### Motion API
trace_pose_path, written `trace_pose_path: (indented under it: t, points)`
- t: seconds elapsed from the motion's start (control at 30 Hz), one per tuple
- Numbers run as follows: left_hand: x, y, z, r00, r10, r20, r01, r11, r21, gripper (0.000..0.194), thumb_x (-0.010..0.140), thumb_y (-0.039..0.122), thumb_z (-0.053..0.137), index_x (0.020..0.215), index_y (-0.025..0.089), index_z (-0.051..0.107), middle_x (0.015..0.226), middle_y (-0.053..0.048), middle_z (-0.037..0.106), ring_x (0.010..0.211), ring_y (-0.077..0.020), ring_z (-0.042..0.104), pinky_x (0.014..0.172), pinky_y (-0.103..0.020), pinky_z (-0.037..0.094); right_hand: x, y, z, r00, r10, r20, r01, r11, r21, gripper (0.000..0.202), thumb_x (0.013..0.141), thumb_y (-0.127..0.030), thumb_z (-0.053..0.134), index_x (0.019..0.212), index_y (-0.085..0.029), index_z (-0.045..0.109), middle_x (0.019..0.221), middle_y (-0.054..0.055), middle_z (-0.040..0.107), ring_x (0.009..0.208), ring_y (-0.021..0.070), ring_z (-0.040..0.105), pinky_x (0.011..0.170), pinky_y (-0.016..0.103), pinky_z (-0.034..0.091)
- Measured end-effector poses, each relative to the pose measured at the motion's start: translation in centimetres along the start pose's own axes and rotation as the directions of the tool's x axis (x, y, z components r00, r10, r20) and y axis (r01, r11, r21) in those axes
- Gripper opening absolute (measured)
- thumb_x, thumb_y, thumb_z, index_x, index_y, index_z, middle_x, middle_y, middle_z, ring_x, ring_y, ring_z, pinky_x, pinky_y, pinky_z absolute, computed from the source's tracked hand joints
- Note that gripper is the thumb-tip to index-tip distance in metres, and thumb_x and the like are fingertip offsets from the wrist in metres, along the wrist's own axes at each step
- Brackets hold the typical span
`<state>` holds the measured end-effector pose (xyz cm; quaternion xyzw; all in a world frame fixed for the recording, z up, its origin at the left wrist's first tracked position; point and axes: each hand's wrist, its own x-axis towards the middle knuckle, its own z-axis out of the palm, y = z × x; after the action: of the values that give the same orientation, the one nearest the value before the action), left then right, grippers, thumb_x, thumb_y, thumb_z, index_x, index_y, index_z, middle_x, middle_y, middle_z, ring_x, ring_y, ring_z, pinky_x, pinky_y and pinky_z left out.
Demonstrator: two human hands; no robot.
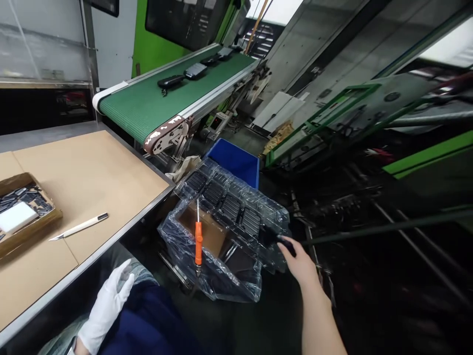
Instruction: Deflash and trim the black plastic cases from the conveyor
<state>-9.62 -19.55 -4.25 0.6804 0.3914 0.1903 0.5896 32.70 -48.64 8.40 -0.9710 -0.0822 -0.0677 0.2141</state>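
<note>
My left hand (110,301), in a white glove, is held over my lap below the table edge, its fingers apart and nothing between them. My bare right hand (294,256) reaches to the right end of a plastic-wrapped tray, its fingers closed round a black part (287,245). Beside it in the tray lie several black ribbed parts (231,209) in a row. Under the tray is a box lined with clear plastic (236,282). An orange-handled tool (198,241) with a thin shaft hangs in front of the box.
The brown-covered table (121,182) on the left bears a white-handled knife (83,227) and a carton (55,219) of small dark pieces with a white block. Black parts lie on a green conveyor belt (136,108). A blue bin (236,160) stands behind the tray.
</note>
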Motion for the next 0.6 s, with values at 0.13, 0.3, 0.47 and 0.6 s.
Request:
trace_pose_path:
  t: [0.13,0.3,0.47,0.6]
  points:
    - [-0.6,-1.7,0.0,1.0,-0.003,0.001,0.003,1.0,0.025,0.048,0.078,0.045,0.061,0.121,0.026,0.056,0.113,-0.007,0.068,0.106,-0.0295,0.063,0.103,-0.049,0.043,-0.1,1.6,1.6,0.998,0.024,0.054,-0.021,0.999,-0.048,0.042,0.067,-0.063,0.044,0.081,-0.031,0.067,0.109,0.01,0.068,0.116,0.0356,0.054,0.098,0.059,0.037]
    - [-1.6,-2.7,-2.1,0.991,-0.095,-0.09,0.096,0.995,0.006,0.052,0.076,0.051,0.056,0.119,0.023,0.056,0.115,-0.008,0.069,0.112,-0.0291,0.061,0.105,-0.046,0.043,0.3,0.0,2.6,1.0,0.009,0.022,-0.008,0.999,-0.038,0.049,0.063,-0.064,0.041,0.082,-0.027,0.066,0.115,0.017,0.064,0.121,0.0434,0.047,0.099,0.072,0.025]
    - [-4.6,-6.2,-6.3,0.918,-0.3,-0.261,0.299,0.953,-0.043,0.053,0.079,0.056,0.045,0.122,0.025,0.052,0.117,-0.007,0.068,0.11,-0.0277,0.063,0.103,-0.045,0.045,0.2,-7.5,3.7,0.964,-0.239,-0.113,0.252,0.961,0.111,0.068,0.069,-0.06,0.038,0.113,-0.012,0.058,0.122,0.024,0.059,0.122,0.0405,0.048,0.103,0.061,0.031]
    - [-7.5,-9.6,-9.1,0.829,-0.356,-0.431,0.374,0.926,-0.045,0.039,0.077,0.047,0.044,0.107,0.027,0.06,0.096,-0.005,0.075,0.098,-0.0309,0.068,0.09,-0.048,0.054,-0.9,-17.3,6.6,0.869,-0.458,-0.187,0.495,0.817,0.297,0.063,0.083,-0.054,0.032,0.122,-0.009,0.051,0.12,0.02,0.061,0.114,0.0274,0.057,0.102,0.044,0.041]
